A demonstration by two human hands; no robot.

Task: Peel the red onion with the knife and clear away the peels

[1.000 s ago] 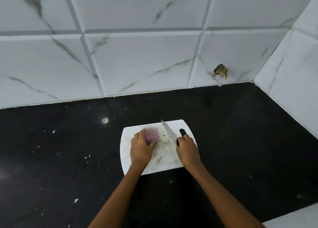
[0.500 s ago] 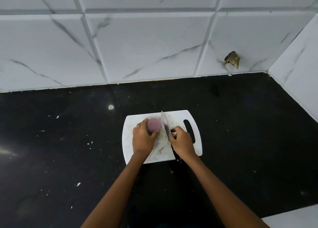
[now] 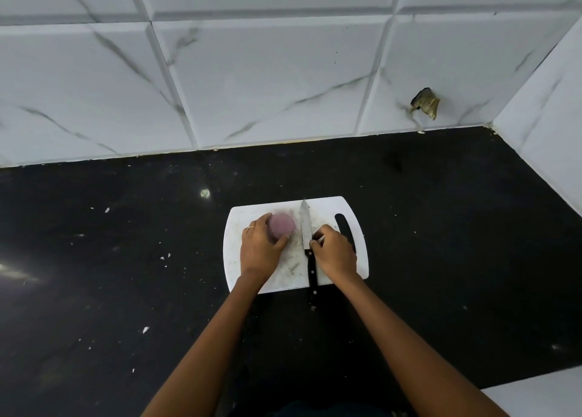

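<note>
While both my forearms reach out over the black desk [image 3: 94,290], the change of the last moment sits at my right hand [image 3: 335,252]: half a second ago it held the knife [image 3: 306,237] with the blade up beside the onion, and now the knife lies flat on the white cutting board [image 3: 359,259], its black handle sticking off the near edge and its tip pointing away from me. My right grip has curled in just beside the blade, fingertips at its heel; whether it pinches a scrap of peel or only touches the steel I cannot tell. I judge that cutting is done for now and peeling by hand, or gathering scraps, comes next.

Left of the blade, my left hand [image 3: 259,249], a ring on one finger, wraps its grip around the red onion [image 3: 282,224] and steadies it on the board. The onion shows a pale purple, smooth, matte round face, which suggests an end is trimmed or skin is off there. Small brownish flecks dirty the board between my hands, and white crumbs dot the desk to the left. Beyond stands the white marbled tile wall [image 3: 252,85].
</note>
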